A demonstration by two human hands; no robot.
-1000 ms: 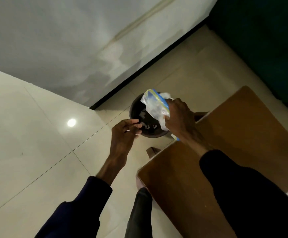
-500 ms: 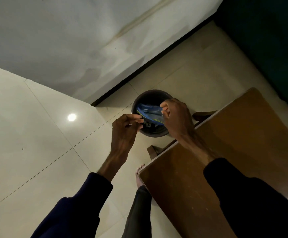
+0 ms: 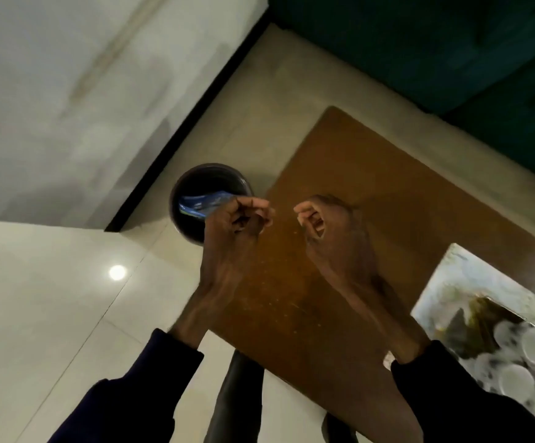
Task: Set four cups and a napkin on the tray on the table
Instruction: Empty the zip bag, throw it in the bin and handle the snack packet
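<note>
hands, left and right, hover loosely curled and empty over the table; no writing is readable.

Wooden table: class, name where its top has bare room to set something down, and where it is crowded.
The table is bare across its far end and middle, between the edge by the bin and the patterned tray. The left hand and right hand hang over it. The near right corner is crowded: white cups cluster there.
</note>
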